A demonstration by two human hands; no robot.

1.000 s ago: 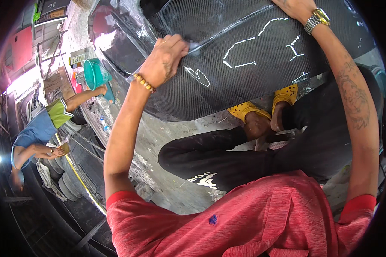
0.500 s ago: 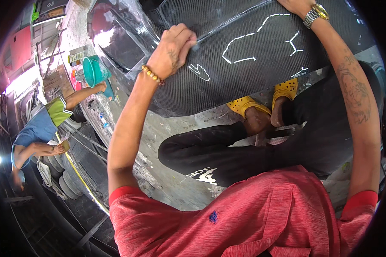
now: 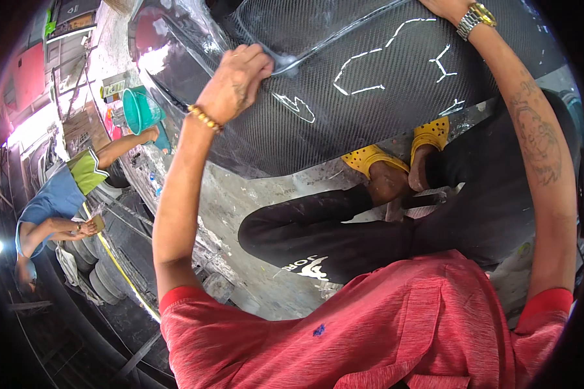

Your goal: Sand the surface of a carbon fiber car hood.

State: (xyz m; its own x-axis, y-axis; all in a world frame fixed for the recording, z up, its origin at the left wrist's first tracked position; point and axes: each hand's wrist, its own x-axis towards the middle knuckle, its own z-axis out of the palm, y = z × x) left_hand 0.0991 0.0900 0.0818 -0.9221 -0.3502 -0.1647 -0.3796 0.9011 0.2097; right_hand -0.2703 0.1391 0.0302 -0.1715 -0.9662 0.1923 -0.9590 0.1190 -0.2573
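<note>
A large dark woven-pattern car panel (image 3: 383,110) lies in front of me, wet and glossy, with white chalk outlines (image 3: 363,71) drawn on it. My left hand (image 3: 240,81), with a bead bracelet on the wrist, is closed on a small pale pad (image 3: 285,63) pressed against the panel near a raised seam. My right hand (image 3: 442,8) rests on the panel's far part at the top edge of the picture. Only its heel and the wrist with a gold watch show, and the fingers are cut off.
I squat in black trousers and yellow clogs (image 3: 370,159) on wet concrete. A teal bucket (image 3: 139,110) stands left of the panel. Another person in a blue shirt and green shorts (image 3: 52,201) sits at the left beside stacked tyres (image 3: 94,282).
My left hand has slid up and to the right across the panel with the pad. My right arm has stayed stretched to the panel's far part.
</note>
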